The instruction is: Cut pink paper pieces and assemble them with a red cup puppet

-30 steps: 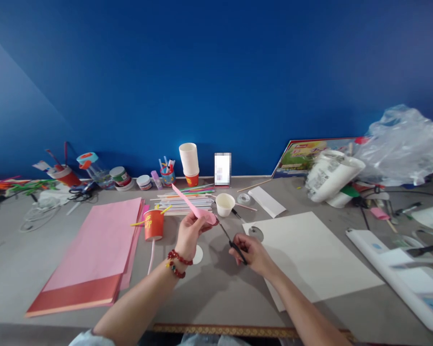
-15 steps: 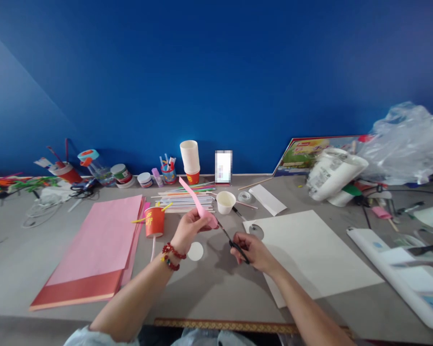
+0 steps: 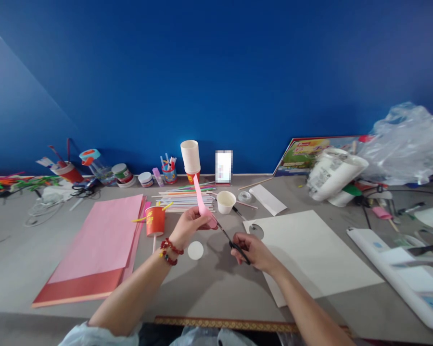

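Note:
My left hand (image 3: 189, 226) pinches a piece of pink paper (image 3: 203, 207), whose narrow strip points upward. Black-handled scissors (image 3: 239, 251) are gripped in my right hand (image 3: 251, 251). Their blades reach the lower right edge of the pink paper; how far they are apart I cannot make out. Below my left hand, a white paper disc (image 3: 195, 250) lies on the table. A white cup (image 3: 225, 202) stands just beyond the hands. To the left is a red paper cup (image 3: 155, 221) with yellow strips at its sides and a pale stick below it.
Pink and red sheets (image 3: 97, 235) are stacked at left. A large white sheet (image 3: 317, 259) with a round hole lies at right. Behind the hands are paper straws (image 3: 187, 201), stacked cups (image 3: 190, 156) and a tape roll (image 3: 244, 196). A power strip (image 3: 393, 278) runs along the right.
The pink paper has turned in my left hand, its strip swinging from up-left to nearly upright. My right hand and the scissors have hardly moved.

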`<state>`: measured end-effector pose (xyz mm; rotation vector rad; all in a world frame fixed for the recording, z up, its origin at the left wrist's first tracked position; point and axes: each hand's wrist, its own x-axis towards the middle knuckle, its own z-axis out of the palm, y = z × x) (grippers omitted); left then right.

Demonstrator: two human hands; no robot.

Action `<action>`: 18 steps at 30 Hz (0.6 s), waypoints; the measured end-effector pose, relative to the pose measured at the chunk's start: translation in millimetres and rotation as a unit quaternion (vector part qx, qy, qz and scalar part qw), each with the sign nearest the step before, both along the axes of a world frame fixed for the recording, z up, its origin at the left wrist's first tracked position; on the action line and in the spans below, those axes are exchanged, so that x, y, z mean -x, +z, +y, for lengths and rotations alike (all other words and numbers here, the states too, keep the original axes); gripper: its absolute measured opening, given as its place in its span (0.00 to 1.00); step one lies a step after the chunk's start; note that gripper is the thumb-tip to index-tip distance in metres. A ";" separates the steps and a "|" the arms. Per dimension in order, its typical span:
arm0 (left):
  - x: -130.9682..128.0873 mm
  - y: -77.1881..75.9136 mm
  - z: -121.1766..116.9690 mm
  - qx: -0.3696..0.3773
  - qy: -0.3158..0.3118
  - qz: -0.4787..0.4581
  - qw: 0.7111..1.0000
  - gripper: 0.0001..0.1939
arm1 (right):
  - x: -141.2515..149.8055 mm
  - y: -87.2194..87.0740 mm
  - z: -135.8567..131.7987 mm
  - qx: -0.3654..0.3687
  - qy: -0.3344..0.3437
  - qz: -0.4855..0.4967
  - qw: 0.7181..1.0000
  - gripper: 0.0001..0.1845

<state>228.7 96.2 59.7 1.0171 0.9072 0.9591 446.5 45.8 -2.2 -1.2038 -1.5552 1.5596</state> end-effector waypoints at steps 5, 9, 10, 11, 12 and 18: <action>0.3 -1.6 0.7 -0.003 0.000 0.011 1.000 0.13 | 0.2 -0.8 -0.3 0.004 -0.001 0.005 1.000 0.26; 2.0 -4.1 2.3 -0.002 -0.001 0.012 1.000 0.14 | -1.1 -1.8 0.2 -0.002 0.001 -0.001 1.000 0.26; 2.5 -4.8 2.3 -0.002 -0.002 0.010 1.000 0.15 | -1.4 -2.4 0.5 -0.005 0.000 0.000 1.000 0.26; 2.9 -5.8 1.8 -0.003 -0.003 0.007 1.000 0.15 | -1.7 -3.4 0.7 -0.007 -0.002 0.002 1.000 0.26; 3.0 -6.9 0.9 -0.003 -0.006 0.001 1.000 0.16 | -1.8 -4.6 1.0 -0.008 -0.003 0.005 1.000 0.26; -2.8 -18.1 -8.7 -0.025 0.018 -0.031 0.999 0.17 | -0.9 -12.7 1.7 -0.016 -0.011 0.012 1.000 0.24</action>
